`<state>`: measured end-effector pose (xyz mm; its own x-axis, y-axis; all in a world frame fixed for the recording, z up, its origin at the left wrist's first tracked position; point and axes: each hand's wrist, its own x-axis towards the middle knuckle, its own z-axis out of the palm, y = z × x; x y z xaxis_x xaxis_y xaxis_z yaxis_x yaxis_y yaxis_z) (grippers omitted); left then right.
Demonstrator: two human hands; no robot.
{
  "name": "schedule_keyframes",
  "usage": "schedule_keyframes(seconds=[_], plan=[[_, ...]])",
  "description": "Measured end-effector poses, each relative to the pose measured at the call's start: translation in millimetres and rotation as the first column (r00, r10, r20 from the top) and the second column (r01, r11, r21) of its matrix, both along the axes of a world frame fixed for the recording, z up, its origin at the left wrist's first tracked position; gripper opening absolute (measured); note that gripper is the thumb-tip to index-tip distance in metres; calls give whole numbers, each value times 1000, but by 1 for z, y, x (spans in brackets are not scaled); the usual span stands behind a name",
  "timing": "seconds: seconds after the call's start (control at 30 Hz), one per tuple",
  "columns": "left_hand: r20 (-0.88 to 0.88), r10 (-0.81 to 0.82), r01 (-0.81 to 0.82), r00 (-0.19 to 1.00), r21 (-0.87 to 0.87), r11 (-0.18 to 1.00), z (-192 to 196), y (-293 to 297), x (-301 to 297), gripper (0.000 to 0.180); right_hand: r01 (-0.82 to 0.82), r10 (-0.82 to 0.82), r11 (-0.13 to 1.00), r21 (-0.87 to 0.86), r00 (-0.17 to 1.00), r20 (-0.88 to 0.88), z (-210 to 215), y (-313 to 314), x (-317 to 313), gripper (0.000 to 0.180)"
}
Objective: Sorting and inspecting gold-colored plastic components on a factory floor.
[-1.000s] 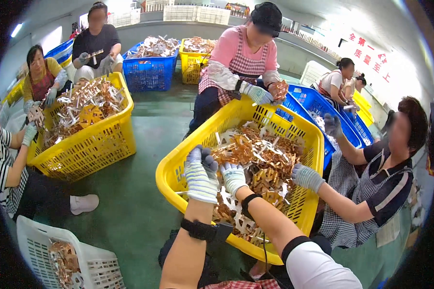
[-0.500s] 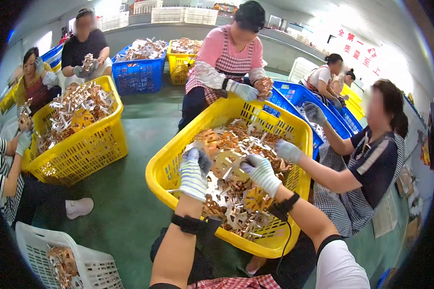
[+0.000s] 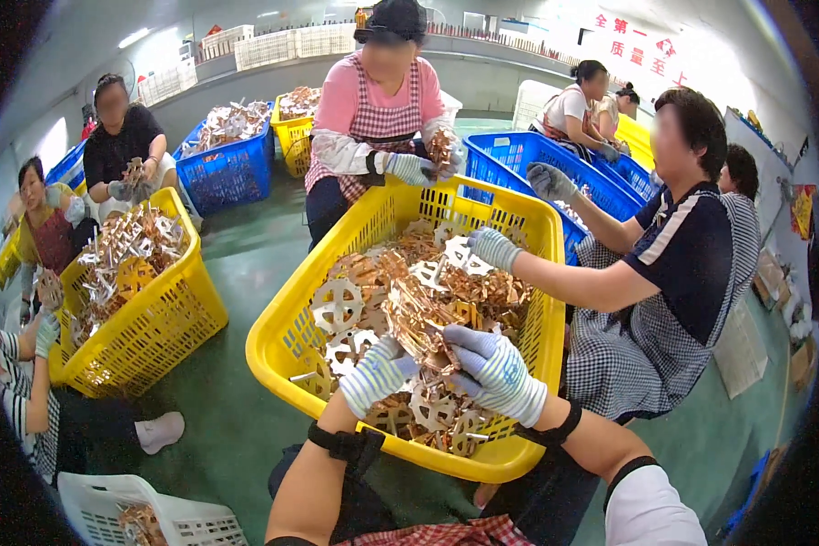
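Both my hands, in striped work gloves, are above a yellow plastic basket [image 3: 273,364] heaped with stamped metal pieces. Between them is a tilted bundle of copper-coloured metal pieces [image 3: 414,318]. My right hand [image 3: 499,375] is closed on the bundle's lower right side, thumb and fingers pressed to it. My left hand [image 3: 379,375] curls against its lower left end, with the fingertips partly hidden. Around the hands lie silvery spoked discs [image 3: 338,306] and other loose copper-coloured pieces.
Across the basket, a person in a checked apron [image 3: 382,114] handles metal pieces; to the right, another person's gloved hand [image 3: 494,247] reaches over the rim. A second yellow basket [image 3: 155,318] stands left, a white basket [image 3: 187,511] lower left, blue baskets [image 3: 510,164] behind.
My hands have come closer together, and a copper-coloured bundle is now between them. The flat disc near my right fingers is no longer there. The view has shifted, and the co-worker's hand has moved.
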<state>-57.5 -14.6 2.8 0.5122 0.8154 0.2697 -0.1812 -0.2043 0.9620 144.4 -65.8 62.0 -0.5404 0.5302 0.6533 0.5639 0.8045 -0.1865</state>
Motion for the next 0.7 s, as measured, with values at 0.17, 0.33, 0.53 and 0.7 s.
schedule_keyframes(seconds=[0.17,0.33,0.53,0.7], plan=[[-579,709,328,401,814,479,-43,5,-39,20,-175,176,975,-136,984,-7,20,-12,-8,24],[-176,4,-53,984,-276,960,-13,-4,-17,26,-97,-27,932,-350,942,-333,11,-15,11,14],[-471,-54,170,881,208,963,-61,7,-13,38,87,-106,993,-75,945,-309,23,-8,7,31],[95,-203,223,975,-315,922,-78,0,8,37,-76,72,992,-98,997,-41,25,-4,2,44]])
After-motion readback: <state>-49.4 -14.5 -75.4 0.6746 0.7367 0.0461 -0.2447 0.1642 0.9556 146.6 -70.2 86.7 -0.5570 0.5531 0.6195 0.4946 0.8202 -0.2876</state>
